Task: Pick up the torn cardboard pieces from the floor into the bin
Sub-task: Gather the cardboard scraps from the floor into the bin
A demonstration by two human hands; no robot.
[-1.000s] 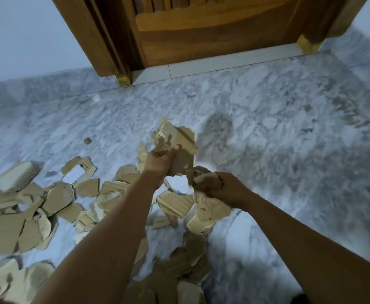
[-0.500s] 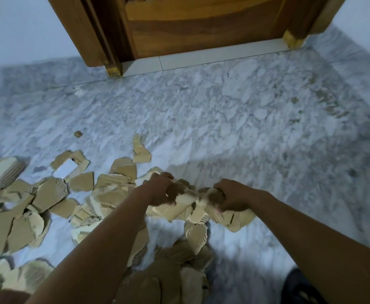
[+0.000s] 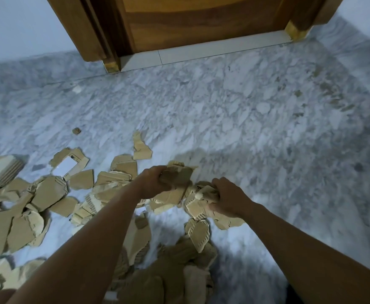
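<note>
Torn brown cardboard pieces (image 3: 48, 194) lie scattered over the marble floor (image 3: 245, 128), mostly at the left and bottom middle. My left hand (image 3: 153, 183) grips a bunch of cardboard pieces (image 3: 177, 174) low over the floor in the centre. Just to its right, my right hand (image 3: 228, 198) grips another clump of pieces (image 3: 199, 205). The two hands are close together, with cardboard between them. A single piece (image 3: 141, 148) lies apart, farther off. No bin is in view.
A wooden door (image 3: 190, 23) and its frame stand at the top, with a pale threshold strip (image 3: 201, 51). White walls flank it. A small scrap (image 3: 76, 131) lies alone at the left. A dark thing (image 3: 293, 295) shows at the bottom edge.
Both hands came down from a raised position to the floor pile and drew together. They now clutch pieces low over the floor. The view has tilted slightly downward.
</note>
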